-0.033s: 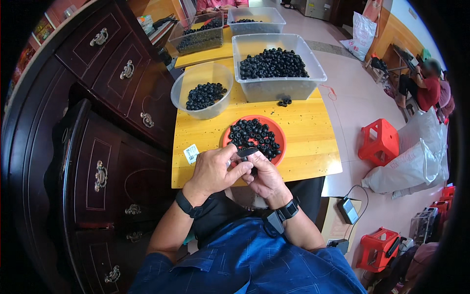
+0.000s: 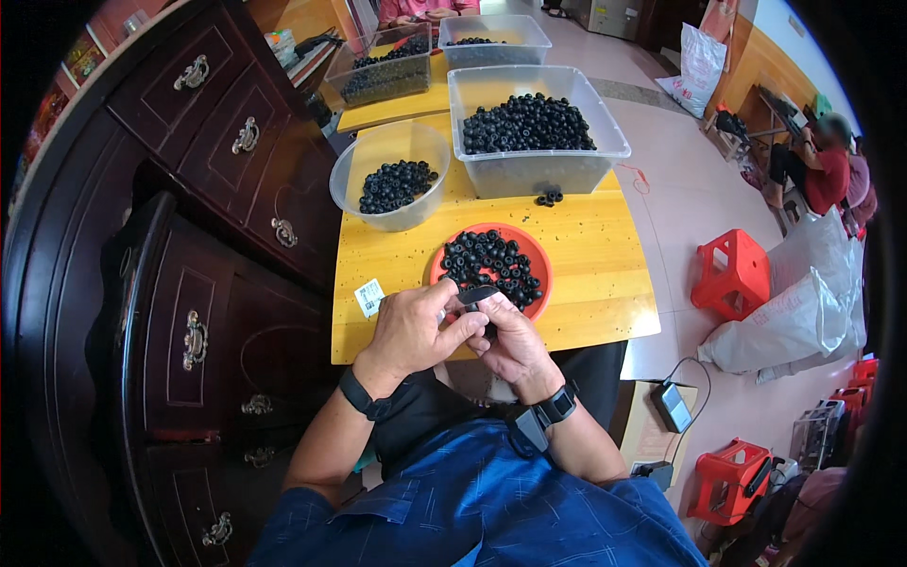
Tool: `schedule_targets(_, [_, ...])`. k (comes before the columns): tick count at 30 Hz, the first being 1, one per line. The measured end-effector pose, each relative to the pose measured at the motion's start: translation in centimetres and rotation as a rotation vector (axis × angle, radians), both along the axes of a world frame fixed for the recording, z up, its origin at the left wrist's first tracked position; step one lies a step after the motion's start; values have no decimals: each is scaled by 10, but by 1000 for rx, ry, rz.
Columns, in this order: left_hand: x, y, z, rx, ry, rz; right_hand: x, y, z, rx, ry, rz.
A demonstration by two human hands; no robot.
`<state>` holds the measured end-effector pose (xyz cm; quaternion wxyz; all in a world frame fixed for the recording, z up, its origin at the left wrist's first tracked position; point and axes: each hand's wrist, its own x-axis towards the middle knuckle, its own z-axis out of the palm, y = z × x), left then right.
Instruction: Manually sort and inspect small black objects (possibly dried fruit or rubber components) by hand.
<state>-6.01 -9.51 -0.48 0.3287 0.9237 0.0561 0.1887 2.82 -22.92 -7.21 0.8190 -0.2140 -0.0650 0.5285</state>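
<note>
My left hand (image 2: 408, 326) and my right hand (image 2: 513, 342) meet just over the near rim of a red round plate (image 2: 541, 260), fingers closed. Between their fingertips is a dark flat piece (image 2: 477, 294) with a curved edge; its kind is unclear. Beneath it, a small black part (image 2: 489, 331) shows at my right fingers, mostly hidden. Many small black rings (image 2: 487, 257) with center holes lie on the plate.
A round clear tub (image 2: 430, 210) and a large clear bin (image 2: 539, 175) hold more black rings. Farther back stand two more bins. A white label (image 2: 369, 297) lies left of my hands. Dark cabinet (image 2: 203, 321) at left; red stools (image 2: 732, 274) and white sacks (image 2: 784, 326) at right.
</note>
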Motion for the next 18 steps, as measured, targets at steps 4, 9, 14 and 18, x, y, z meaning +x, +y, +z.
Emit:
schedule_targets(4, [2, 3, -2, 47, 19, -2, 0, 3, 1, -12, 13, -27])
schedule_targets(9, [5, 3, -6, 69, 50, -27, 5, 4, -6, 47, 16, -26])
schedule_targets(14, [9, 7, -7, -27, -26, -60, 8, 7, 2, 25, 74, -12])
schedule_targets(18, [9, -2, 16, -259, -158, -33, 10, 8, 9, 52, 113, 4])
